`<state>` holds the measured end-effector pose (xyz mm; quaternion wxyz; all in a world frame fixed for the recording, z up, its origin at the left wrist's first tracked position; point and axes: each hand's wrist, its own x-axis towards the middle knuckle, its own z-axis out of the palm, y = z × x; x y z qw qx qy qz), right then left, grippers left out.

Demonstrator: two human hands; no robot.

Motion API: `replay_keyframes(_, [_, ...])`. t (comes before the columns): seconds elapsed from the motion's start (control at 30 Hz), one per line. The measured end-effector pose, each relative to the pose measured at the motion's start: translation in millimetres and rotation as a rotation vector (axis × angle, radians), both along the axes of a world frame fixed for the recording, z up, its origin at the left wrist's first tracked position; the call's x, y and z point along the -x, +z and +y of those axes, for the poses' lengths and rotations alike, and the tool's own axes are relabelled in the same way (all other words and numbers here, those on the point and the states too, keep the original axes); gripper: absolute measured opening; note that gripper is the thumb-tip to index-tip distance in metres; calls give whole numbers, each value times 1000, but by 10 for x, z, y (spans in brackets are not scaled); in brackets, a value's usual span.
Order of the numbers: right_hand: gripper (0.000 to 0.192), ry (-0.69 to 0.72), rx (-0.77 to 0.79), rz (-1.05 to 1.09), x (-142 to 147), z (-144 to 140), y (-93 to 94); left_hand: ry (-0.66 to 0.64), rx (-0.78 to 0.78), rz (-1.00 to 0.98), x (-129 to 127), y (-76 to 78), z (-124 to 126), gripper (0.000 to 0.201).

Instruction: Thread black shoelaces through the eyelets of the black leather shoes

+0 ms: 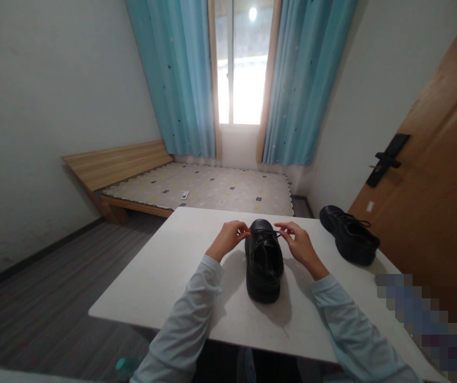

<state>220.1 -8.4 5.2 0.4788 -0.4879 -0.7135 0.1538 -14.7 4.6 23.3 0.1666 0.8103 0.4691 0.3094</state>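
A black lace-up shoe (pixel 264 284) stands upright on the white table, its toe pointing away from me and its heel toward me. At the left of its toe, my left hand (pixel 233 235) pinches one side of a black shoelace (pixel 263 232). My right hand (pixel 297 242) pinches the lace on the other side, just right of the shoe. The lace runs across the upper between both hands. Its exact ends are too small to make out.
A second black shoe (pixel 350 236) stands on the white table (pixel 164 266) near the right edge. Beyond the table is a bed (pixel 212 186) with a small white object (pixel 184 195) on it. A wooden door (pixel 431 175) is at the right. A green-capped bottle (pixel 121 365) sits low at the left.
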Motion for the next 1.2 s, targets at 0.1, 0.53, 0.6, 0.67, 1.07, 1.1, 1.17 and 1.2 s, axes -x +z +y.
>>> replay_keyframes(0.1, [18, 11, 2, -117, -60, 20, -13, 34, -40, -14, 8, 30, -13, 16])
replay_keyframes(0.53, [23, 27, 88, 104, 10, 41, -85, 96, -30, -276, -47, 151, -70, 15])
replay_keyframes(0.6, [24, 23, 89, 99, 11, 45, -93, 111, -7, -352, -39, 146, -61, 18])
replay_keyframes(0.67, [25, 23, 89, 89, 19, 30, -78, 107, 16, -432, -30, 137, -46, 21])
replay_keyframes(1.07, [44, 195, -19, -78, 180, -170, 8, 142, 150, -318, 66, 25, 32, 19])
replay_keyframes(1.1, [43, 197, -35, -87, 186, -181, 10, 164, 150, -251, 87, 14, 34, 17])
replay_keyframes(1.17, [35, 210, -63, -87, 196, -200, 22, 190, 164, -142, 120, -8, 35, 17])
replay_keyframes(1.2, [29, 221, -73, -85, 200, -208, 30, 198, 174, -105, 132, -19, 34, 18])
